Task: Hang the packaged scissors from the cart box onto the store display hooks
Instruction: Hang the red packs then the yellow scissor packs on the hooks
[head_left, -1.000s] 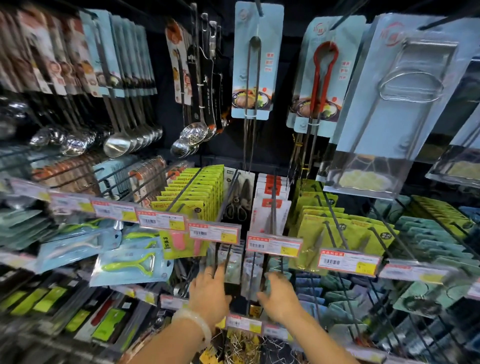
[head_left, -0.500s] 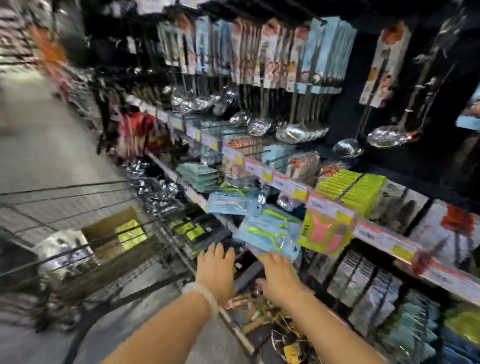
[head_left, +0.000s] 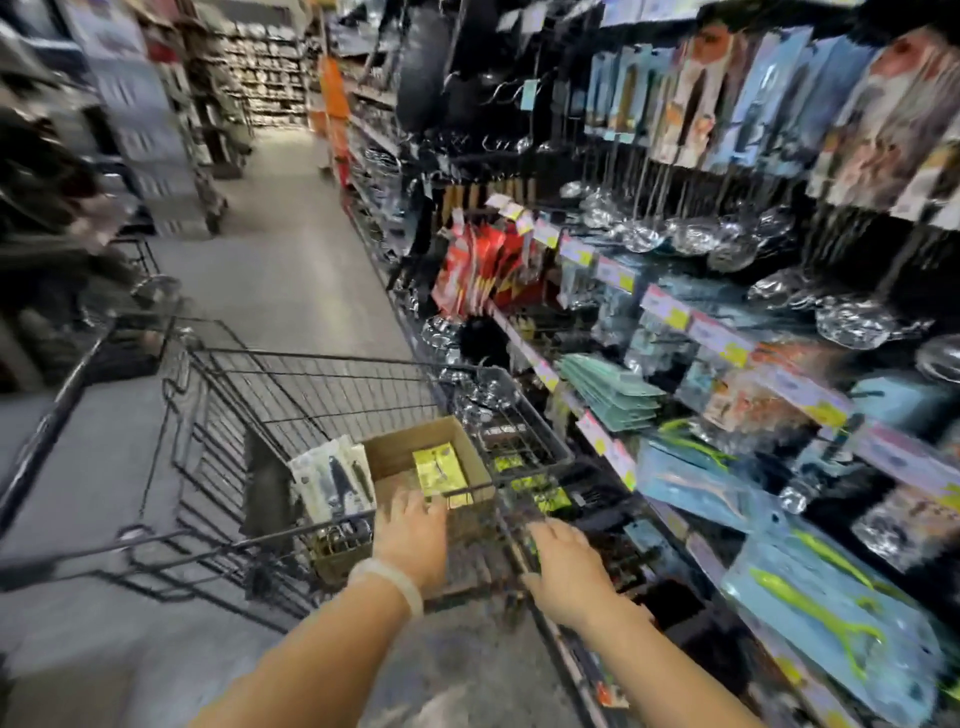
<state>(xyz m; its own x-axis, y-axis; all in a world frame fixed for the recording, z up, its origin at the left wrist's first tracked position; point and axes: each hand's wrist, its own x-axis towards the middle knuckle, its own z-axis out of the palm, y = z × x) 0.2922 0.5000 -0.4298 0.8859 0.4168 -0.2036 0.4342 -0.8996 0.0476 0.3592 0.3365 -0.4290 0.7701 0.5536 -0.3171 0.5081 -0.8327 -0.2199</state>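
A black wire shopping cart (head_left: 291, 395) stands in the aisle with an open cardboard box (head_left: 400, 447) in its near right corner. Yellow-green scissors packs (head_left: 439, 470) lie in the box. White packs of dark scissors (head_left: 335, 483) stand upright just left of it. My left hand (head_left: 413, 540), a pale bracelet on the wrist, reaches over the cart's near rim with fingers extended, holding nothing. My right hand (head_left: 569, 569) is beside the cart's right corner, fingers loose and empty. The display hooks (head_left: 727, 353) with price tags run along the shelving on the right.
Ladles (head_left: 691, 239) and blue-carded utensils hang on the upper right. Blue packs with green peelers (head_left: 831, 597) jut out at lower right, close to my right arm. The grey aisle floor (head_left: 291, 249) stretches ahead, with more shelving on the left.
My view has swung left from the hooks to the cart. Both hands have left the lower display rack and now reach toward the box in the cart, empty.
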